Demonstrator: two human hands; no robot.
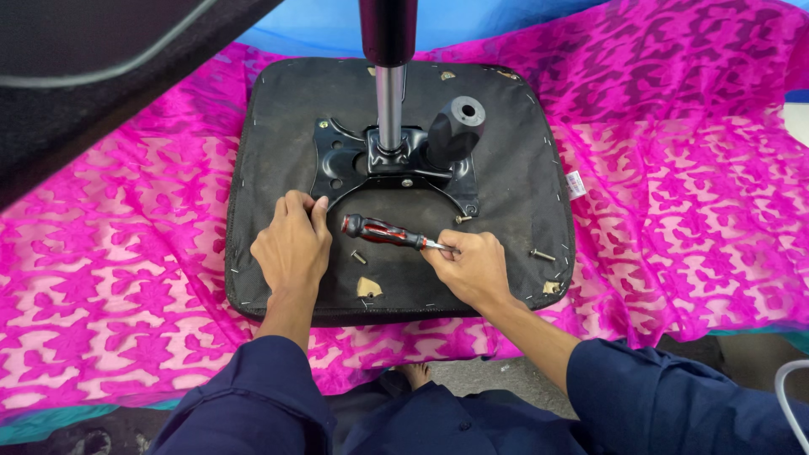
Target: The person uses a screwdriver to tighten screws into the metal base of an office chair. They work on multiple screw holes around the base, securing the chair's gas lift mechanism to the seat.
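Screwdriver [389, 232], one only, with a red and black handle, lies nearly level over the lower middle of an upturned black seat base [278, 126]. Its handle points toward the left hand and its metal shaft runs into the fingers of the right hand [474, 266]. That hand is closed around the shaft near the tip, fingers curled tight, pinching it low against the seat's underside.

One left hand [292, 243] rests just beside the handle end, fingers bent and pressed on the lower left corner of the black metal mounting plate [403, 164]; it grips nothing that can be made out.

One mounting plate is fixed at the middle of the seat base, and one chrome column [388, 105] rises from it toward the camera, topped by a black sleeve. One black knob [456, 126] with a hole in its end stands tilted at the plate's right side.

Loose screws count three in view: one screw [359, 257] between the two hands, one second screw [463, 219] near the plate's lower right corner, one third screw [543, 254] near the seat's right edge. Torn patches showing pale padding mark the seat fabric in a few spots.

One pink patterned cloth [674, 211] spreads under the seat base on all sides. Dark blue sleeves [657, 396] cover both forearms at the bottom of the view. A dark padded part fills the upper left corner.
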